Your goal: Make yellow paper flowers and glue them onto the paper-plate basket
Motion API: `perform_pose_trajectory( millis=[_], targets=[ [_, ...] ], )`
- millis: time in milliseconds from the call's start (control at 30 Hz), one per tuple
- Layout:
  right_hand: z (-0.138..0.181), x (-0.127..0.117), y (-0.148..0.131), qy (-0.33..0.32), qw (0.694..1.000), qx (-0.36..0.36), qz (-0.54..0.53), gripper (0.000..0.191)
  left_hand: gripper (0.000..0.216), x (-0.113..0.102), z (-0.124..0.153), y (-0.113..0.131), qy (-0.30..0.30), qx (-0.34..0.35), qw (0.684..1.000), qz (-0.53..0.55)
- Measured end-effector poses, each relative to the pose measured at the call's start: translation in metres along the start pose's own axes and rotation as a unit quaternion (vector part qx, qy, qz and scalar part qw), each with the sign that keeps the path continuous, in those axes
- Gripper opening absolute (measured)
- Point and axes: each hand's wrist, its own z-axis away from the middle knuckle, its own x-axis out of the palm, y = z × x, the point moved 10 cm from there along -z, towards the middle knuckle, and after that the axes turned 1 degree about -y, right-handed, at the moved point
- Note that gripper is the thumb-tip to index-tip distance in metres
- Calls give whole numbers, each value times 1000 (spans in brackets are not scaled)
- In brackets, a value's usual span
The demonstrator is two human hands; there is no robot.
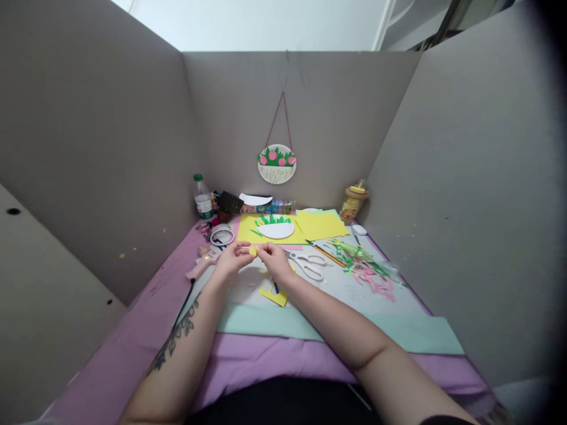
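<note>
Left hand [231,261], right hand [274,261] – grip of each pinching yellow piece [253,251] – white scissors [309,265] near right.

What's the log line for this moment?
left hand: holds yellow piece; right hand: holds yellow piece; scissors: beside right hand; glue gun: beside left hand

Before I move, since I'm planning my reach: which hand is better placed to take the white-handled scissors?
Probably the right hand: it is nearer the white-handled scissors; the left hand lies beyond it. Both hold the small yellow paper piece.

Head-worn view, facing forward and down, near the table [153,324]
</note>
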Motion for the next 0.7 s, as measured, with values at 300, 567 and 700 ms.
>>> perform_pose_trajectory(
  millis=[300,567,700],
  targets=[
    [-2,1,1,0,999,-47,1,11,40,0,-3,-3,-3,0,1000,-11],
    [-1,1,-2,3,998,-53,22,11,31,4,0,-3,-6,-24,999,41],
    [-2,1,-2,2,998,-62,33,11,29,3,0,-4,-2,-27,999,47]
  ],
)
